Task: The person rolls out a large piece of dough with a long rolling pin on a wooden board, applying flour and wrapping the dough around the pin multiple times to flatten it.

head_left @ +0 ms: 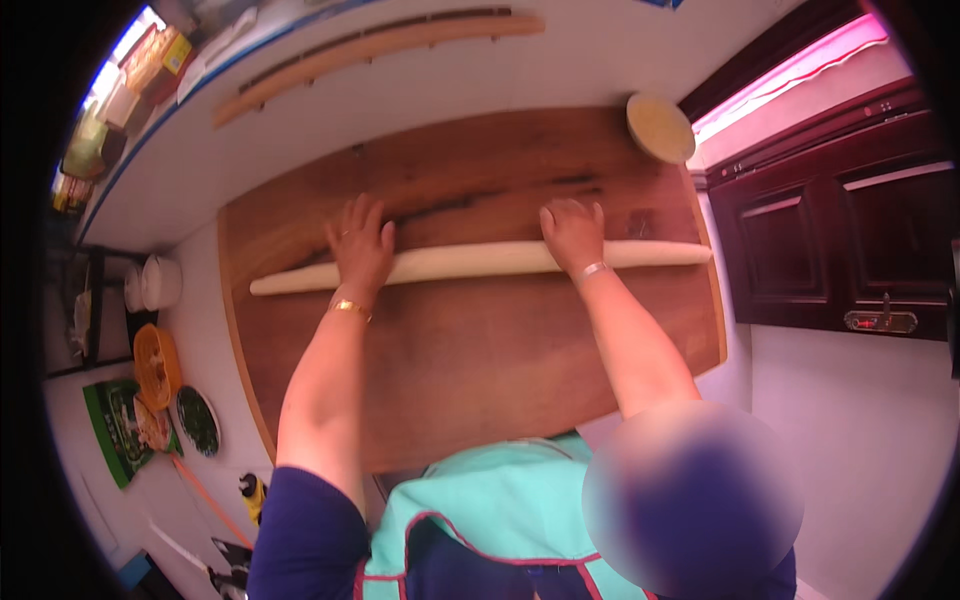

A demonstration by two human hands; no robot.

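Note:
A long pale roll of dough lies across a large brown wooden board, running from the board's left part to its right edge. My left hand rests palm down on the roll's left part, fingers spread. A gold bracelet circles that wrist. My right hand presses flat on the roll right of its middle, and a silver bracelet is on that wrist. Neither hand grips the dough. Both forearms come up from the lower edge over a teal apron.
A round pale disc sits at the board's far right corner. A long wooden rolling pin lies on the white counter beyond. Dark cabinets stand to the right. White pots, an orange strainer and a green plate are on the left.

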